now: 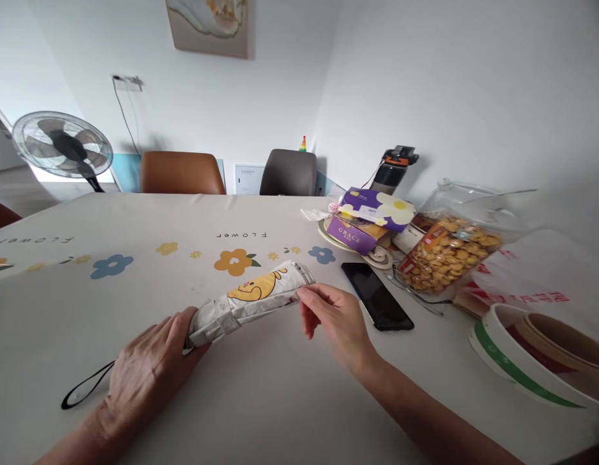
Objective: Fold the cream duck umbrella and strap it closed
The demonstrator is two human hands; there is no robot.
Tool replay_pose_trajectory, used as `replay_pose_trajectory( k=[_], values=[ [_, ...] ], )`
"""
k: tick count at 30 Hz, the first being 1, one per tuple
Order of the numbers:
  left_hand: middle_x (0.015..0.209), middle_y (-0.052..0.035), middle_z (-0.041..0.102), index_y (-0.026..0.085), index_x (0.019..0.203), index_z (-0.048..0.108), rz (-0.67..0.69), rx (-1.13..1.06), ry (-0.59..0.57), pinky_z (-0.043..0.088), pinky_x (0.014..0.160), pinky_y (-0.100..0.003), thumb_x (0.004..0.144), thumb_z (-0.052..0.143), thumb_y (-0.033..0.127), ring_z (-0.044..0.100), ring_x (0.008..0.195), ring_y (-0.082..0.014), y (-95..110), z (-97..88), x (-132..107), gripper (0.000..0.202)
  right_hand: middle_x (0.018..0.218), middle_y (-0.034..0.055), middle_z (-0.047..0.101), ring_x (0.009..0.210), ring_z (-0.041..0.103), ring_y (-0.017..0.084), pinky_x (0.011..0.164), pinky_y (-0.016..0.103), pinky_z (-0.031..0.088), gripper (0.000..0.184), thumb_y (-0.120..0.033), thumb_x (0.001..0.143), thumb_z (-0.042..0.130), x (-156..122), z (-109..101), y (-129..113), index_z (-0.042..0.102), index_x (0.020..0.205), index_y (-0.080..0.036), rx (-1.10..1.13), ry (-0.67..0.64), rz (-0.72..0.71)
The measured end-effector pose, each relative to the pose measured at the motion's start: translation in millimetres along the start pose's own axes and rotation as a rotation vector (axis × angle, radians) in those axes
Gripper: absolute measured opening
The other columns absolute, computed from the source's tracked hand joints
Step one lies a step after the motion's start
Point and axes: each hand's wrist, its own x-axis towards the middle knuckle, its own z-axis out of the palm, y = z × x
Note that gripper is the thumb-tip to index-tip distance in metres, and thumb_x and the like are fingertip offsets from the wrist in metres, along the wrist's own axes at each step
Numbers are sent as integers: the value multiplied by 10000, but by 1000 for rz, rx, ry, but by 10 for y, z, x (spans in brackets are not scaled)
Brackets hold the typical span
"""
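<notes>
A folded umbrella [260, 294], white with a yellow cartoon figure, lies at a slant over the table, a strap band wrapped round it. Its near left end is wrapped by my left hand [156, 352], and a black wrist loop [88, 385] hangs out behind that hand. At the far right end, my right hand [335, 320] is closed, thumb and forefinger pinching the edge of the fabric. The right hand's other fingers curl beneath and are partly hidden.
Right of my hands lie a black phone [377, 296] and a pair of glasses [420, 294]. Beyond are a purple tissue box [377, 208], a dark bottle [393, 171], a clear snack jar [449, 252], a plastic bag [536, 274] and tape rolls [512, 368]. Two chairs stand behind the table [134, 219].
</notes>
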Motion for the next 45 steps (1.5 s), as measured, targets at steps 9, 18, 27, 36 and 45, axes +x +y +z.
replay_pose_trajectory(
  k=[9, 18, 27, 36, 45],
  values=[
    [881, -25, 680, 218, 1103, 555, 11, 4, -102, 368, 555, -259, 828, 452, 396, 619, 730, -185, -64, 72, 21, 343, 416, -87, 333, 334, 313, 40, 380, 210, 385, 368, -280, 726, 655, 138, -249, -101, 395, 487, -176, 377, 87, -18],
    [765, -1, 668, 283, 1021, 594, -427, -308, -538, 383, 583, -253, 749, 471, 582, 618, 722, -219, 69, -151, 177, 422, 546, -42, 503, 423, 514, 81, 439, 223, 440, 269, -400, 830, 567, 183, -279, 91, 613, 720, -159, 56, 195, -219],
    [522, 19, 466, 182, 620, 489, -506, -714, -676, 297, 501, -244, 673, 503, 682, 404, 508, -127, 65, -179, 169, 503, 685, -2, 603, 556, 569, 98, 503, 219, 480, 108, -273, 800, 584, 122, -192, 156, 621, 845, -182, -107, 24, -252],
    [546, 8, 485, 180, 631, 499, -534, -762, -686, 298, 498, -248, 675, 509, 670, 410, 514, -131, 80, -219, 186, 492, 621, -39, 536, 472, 489, 68, 452, 195, 428, 94, -268, 782, 588, 91, -172, 146, 575, 834, -191, -156, 64, -243],
    [609, 12, 475, 187, 724, 533, -497, -635, -773, 322, 547, -252, 672, 481, 698, 436, 603, -157, 66, -193, 179, 517, 573, -58, 532, 372, 423, 39, 377, 182, 356, 106, -280, 775, 588, 77, -176, 111, 561, 760, -178, -157, -13, -120]
  ],
)
